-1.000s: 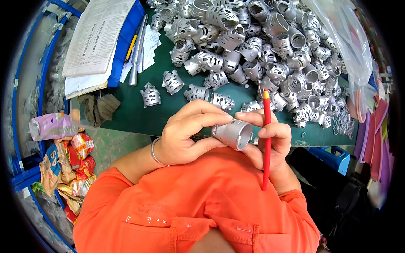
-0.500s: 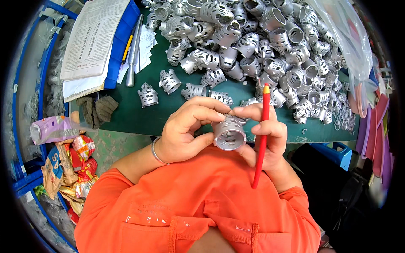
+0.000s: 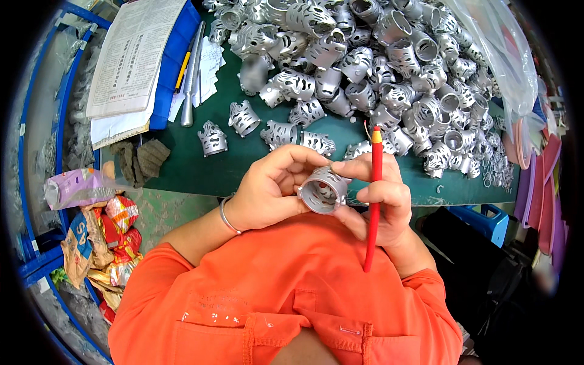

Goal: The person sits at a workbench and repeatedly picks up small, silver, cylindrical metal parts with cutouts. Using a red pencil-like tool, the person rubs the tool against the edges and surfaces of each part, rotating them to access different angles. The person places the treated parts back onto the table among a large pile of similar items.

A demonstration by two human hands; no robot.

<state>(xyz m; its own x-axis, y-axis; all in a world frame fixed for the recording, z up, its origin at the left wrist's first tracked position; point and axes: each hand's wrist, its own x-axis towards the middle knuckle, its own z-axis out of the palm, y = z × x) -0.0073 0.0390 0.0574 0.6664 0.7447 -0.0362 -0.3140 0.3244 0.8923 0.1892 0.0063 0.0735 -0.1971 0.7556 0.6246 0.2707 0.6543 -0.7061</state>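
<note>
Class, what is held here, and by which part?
Left hand and right hand: silver cylinder, by its sides. Right hand also: red pencil, near its middle.

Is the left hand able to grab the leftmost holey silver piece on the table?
Probably yes: nothing seems to stand between the left hand and that piece, though it would likely need to release the silver cylinder it holds first.

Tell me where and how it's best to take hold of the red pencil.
I'd take the red pencil by its lower shaft, pinching across it from the near left. That straight length sticks out past the grip of the right hand over the orange shirt, with the right forearm on its other side. Holding the yellow band looks poorer: the tip sits there.
</note>
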